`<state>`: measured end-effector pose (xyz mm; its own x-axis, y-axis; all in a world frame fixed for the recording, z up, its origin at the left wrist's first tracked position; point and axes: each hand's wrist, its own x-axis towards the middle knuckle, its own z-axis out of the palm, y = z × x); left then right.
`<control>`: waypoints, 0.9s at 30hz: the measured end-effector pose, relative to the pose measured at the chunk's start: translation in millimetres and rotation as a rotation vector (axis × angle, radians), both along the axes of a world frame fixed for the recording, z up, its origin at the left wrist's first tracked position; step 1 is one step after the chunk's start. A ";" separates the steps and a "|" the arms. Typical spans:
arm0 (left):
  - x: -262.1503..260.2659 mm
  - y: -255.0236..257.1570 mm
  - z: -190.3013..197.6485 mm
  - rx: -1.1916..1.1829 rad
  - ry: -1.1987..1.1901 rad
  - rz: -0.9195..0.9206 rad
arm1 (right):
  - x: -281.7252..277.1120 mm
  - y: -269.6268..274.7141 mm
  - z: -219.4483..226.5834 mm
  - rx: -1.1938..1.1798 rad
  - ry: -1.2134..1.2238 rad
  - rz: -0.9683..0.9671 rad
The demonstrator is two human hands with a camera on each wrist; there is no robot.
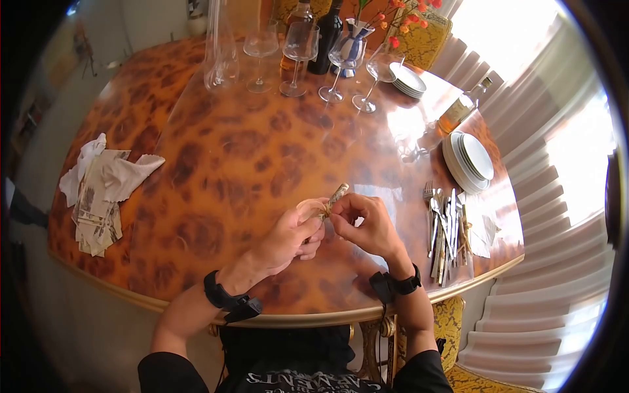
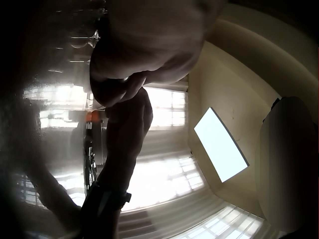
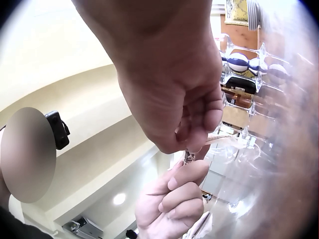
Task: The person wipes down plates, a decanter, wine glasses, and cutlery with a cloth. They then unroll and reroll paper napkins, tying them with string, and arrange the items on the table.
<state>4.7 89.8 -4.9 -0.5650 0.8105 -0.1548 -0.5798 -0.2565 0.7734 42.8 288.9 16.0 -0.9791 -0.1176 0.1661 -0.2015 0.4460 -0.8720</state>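
A small patterned roll [image 1: 339,194] sticks up between the two hands above the table's near half. My left hand [image 1: 288,237] grips its lower part with curled fingers, and a thin pale loop [image 1: 308,207] stands out beside the thumb. My right hand [image 1: 368,224] pinches a thin tie at the middle of the roll with thumb and fingertips. In the right wrist view the right hand [image 3: 174,94] is above the left hand [image 3: 174,204], their fingertips close together at the roll. Both the left hand [image 2: 144,55] and right hand [image 2: 129,122] look dark in the left wrist view, which hides the roll.
Cloths and patterned napkins [image 1: 98,196] lie at the table's left. Cutlery [image 1: 445,229] and stacked plates [image 1: 468,160] are at the right. Stemmed glasses [image 1: 301,56], a glass decanter [image 1: 221,62], bottles [image 1: 325,39] and a vase [image 1: 354,49] stand along the far side.
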 end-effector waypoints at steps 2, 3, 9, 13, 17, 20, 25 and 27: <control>-0.1 -1.6 5.6 0.059 -0.053 -0.015 | -1.1 1.4 -2.1 -0.001 0.023 0.019; -0.4 -2.7 6.8 0.117 -0.109 -0.027 | -1.9 1.7 -4.3 -0.008 0.078 0.029; -13.9 -4.6 -1.6 0.076 0.068 0.152 | 0.0 0.8 -7.3 -0.133 0.188 0.015; 0.9 3.3 1.5 -0.059 0.272 0.122 | -0.3 -5.8 3.3 -0.053 0.096 -0.044; 2.4 7.4 -10.2 -0.014 0.328 0.128 | 0.2 -5.3 4.1 0.008 0.059 -0.046; 2.7 9.5 -11.9 -0.106 0.486 0.185 | 0.9 -8.4 6.1 -0.026 -0.089 -0.102; -1.3 20.8 -28.7 -0.029 0.742 0.378 | 0.7 -11.4 7.4 0.026 -0.126 -0.132; -0.6 18.4 -22.6 -0.017 0.756 0.406 | 0.6 -14.5 3.6 0.023 -0.082 -0.146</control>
